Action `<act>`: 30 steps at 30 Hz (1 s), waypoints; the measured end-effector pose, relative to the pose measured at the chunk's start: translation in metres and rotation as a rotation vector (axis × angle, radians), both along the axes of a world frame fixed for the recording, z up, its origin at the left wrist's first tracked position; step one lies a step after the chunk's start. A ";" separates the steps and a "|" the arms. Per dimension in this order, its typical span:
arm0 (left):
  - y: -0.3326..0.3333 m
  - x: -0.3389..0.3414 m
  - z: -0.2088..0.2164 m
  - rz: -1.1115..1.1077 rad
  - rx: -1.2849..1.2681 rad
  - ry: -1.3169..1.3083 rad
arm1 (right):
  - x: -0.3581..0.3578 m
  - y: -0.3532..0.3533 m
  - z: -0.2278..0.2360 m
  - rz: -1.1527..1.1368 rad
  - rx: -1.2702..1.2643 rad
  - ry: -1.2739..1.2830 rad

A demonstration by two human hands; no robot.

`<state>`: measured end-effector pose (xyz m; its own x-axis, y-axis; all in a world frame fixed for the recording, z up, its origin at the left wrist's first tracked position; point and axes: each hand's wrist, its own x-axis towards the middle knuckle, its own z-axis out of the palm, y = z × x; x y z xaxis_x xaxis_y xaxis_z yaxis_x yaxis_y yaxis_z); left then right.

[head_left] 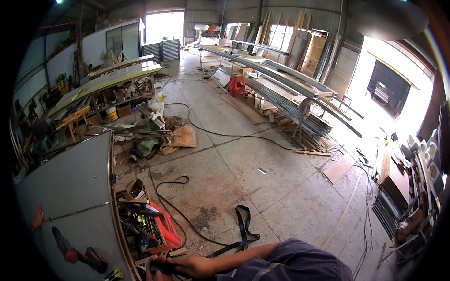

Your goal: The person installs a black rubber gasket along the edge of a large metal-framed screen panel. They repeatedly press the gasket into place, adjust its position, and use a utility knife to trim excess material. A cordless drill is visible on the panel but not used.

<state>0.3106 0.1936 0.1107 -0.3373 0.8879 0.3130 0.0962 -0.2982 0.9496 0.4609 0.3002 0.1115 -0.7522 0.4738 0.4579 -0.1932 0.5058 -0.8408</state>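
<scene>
The concrete floor (286,187) was jointed into large slabs and bore a dark stain (206,216) toward its near edge. Corrugated metal walling (204,17) rose behind its far edge. Daylight entered through a doorway (165,25) there, a window (280,37), and a wide opening (361,61) along the floor's right edge. A red stool (237,85) stood beside a long rack (272,67).

Right arm (243,257) stretched leftward along the bottom edge, forearm bare; right hand (199,266) low, left of centre, left hand (157,271) close beside it, partly hidden.
</scene>
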 end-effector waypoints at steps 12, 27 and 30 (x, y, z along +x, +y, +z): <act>0.005 0.010 -0.049 0.419 -0.268 0.206 | 0.003 0.026 -0.008 0.218 -0.073 -0.097; 0.012 -0.004 -0.063 0.392 -0.156 0.715 | -0.009 0.052 -0.046 0.331 -0.176 -0.461; 0.007 -0.022 -0.106 0.488 -0.151 0.850 | -0.021 0.046 -0.034 0.277 -0.186 -0.718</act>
<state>0.2883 0.2009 0.0046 -0.3920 0.7619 0.5156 0.8433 0.0736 0.5324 0.4403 0.3462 0.0773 -0.9357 0.2469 -0.2522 0.3298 0.3573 -0.8738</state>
